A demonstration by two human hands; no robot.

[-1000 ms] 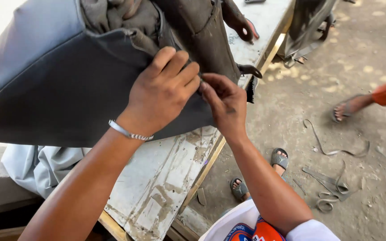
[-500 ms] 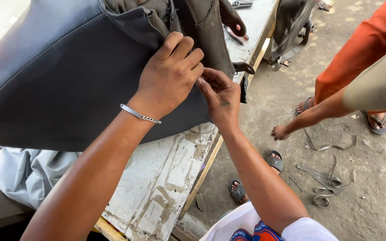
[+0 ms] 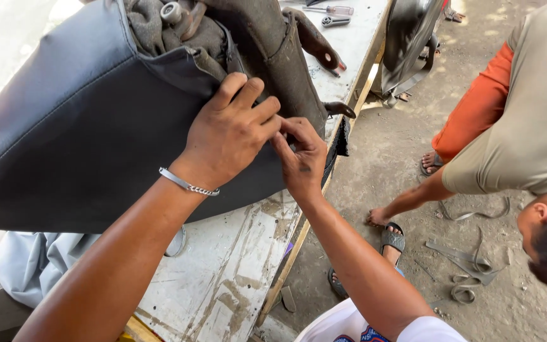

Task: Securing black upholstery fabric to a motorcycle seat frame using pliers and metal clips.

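Note:
A big seat with a dark grey vinyl cover (image 3: 77,133) lies upside down on a worn white workbench (image 3: 235,266). Its underside shows dirty foam and a dark plastic base (image 3: 267,50). My left hand (image 3: 229,133), with a silver bracelet on the wrist, presses flat on the cover's folded edge. Right beside it, my right hand (image 3: 302,158) pinches the edge of the cover against the seat base, fingertips touching the left hand's fingers.
A person in a beige shirt and orange shorts (image 3: 527,126) bends down at the right, one hand reaching to the dirt ground. Strips of strap (image 3: 470,259) lie there. A screwdriver (image 3: 327,10) lies on the far bench. Pale cloth (image 3: 30,266) hangs at the left.
The other person has come in from the right and bent low toward the ground. My hands stay on the cover's edge; the view has shifted slightly.

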